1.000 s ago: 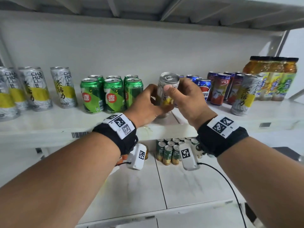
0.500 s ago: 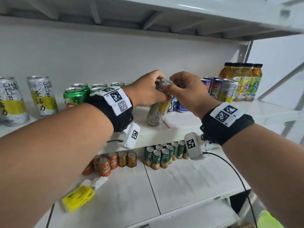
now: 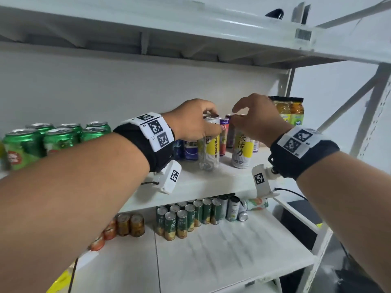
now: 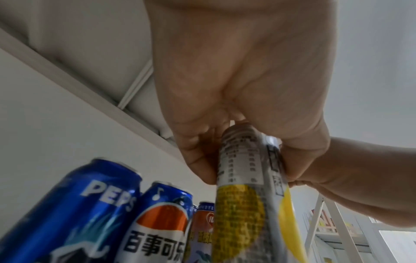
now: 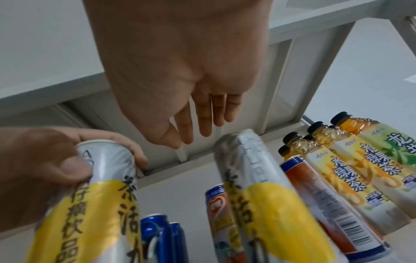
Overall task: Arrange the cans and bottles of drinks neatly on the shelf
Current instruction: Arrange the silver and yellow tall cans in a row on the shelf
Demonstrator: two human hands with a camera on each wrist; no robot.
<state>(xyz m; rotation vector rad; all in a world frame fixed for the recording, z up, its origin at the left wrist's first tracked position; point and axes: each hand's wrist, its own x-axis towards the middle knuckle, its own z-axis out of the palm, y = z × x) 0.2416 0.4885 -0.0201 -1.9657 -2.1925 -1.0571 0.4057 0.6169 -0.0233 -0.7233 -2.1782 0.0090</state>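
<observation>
Can (image 3: 209, 144) set upright on shelf (image 3: 203, 182)
It was gripped by the left hand (image 3: 191, 120); the right hand (image 3: 257, 120) had been released, fingers loose.

A white wall (image 3: 127, 87) stands behind the drinks. A grey diagonal brace (image 3: 347, 106) crosses at the right. A black box (image 3: 300, 225) sits low on the right, and something yellow (image 3: 58, 282) lies at the bottom left.

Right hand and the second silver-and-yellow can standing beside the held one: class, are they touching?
Apart. In the right wrist view, the right hand hangs open above the standing can, with white shelf back visible between its fingers and the can's top.
</observation>
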